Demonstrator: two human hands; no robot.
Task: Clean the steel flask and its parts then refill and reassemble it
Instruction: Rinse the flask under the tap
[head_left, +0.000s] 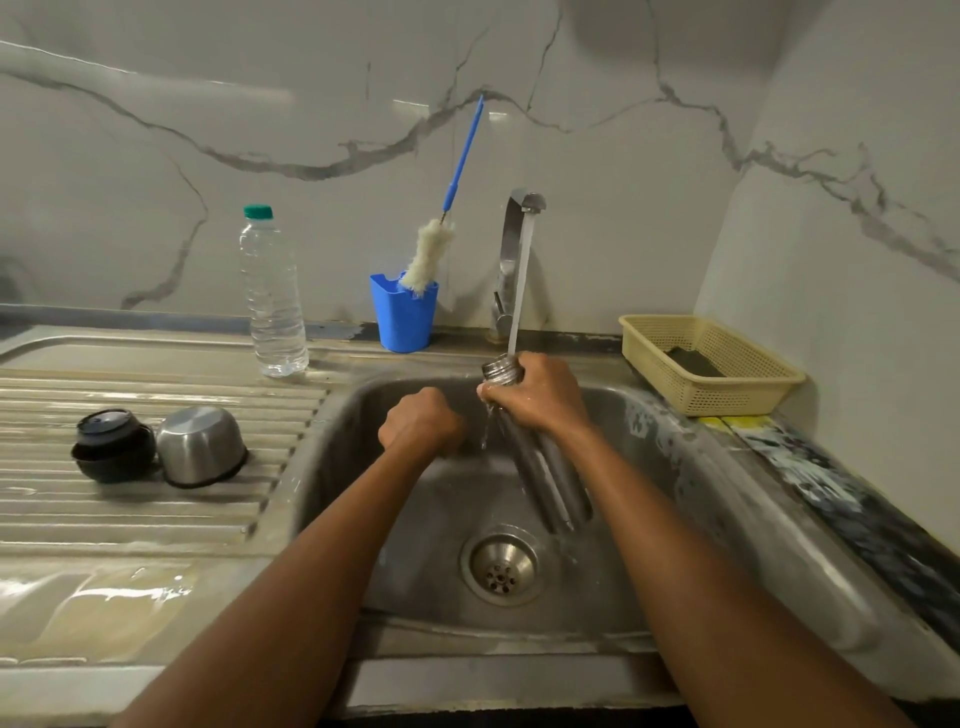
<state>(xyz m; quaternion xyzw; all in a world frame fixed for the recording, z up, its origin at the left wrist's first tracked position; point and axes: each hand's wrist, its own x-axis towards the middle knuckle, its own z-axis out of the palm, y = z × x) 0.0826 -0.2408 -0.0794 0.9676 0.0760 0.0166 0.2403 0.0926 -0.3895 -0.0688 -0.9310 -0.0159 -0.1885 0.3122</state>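
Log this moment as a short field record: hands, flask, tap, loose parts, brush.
right hand: grips steel flask below its threaded neck, tilted over the sink
left hand: curled fist beside the flask, nothing visible in it
tap: running onto the flask mouth
loose parts: black stopper and steel cup, on the drainboard
bottle brush: standing in blue holder

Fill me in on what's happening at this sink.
A person is rinsing the cylindrical steel flask body under water running from the chrome tap. The right hand has its grip around the flask's threaded neck, holding it tilted over the steel sink basin. The left hand is curled into a fist beside it, holding nothing I can see. The black plastic stopper and the steel cup-shaped lid lie on the ribbed drainboard, so reassembly hasn't begun.
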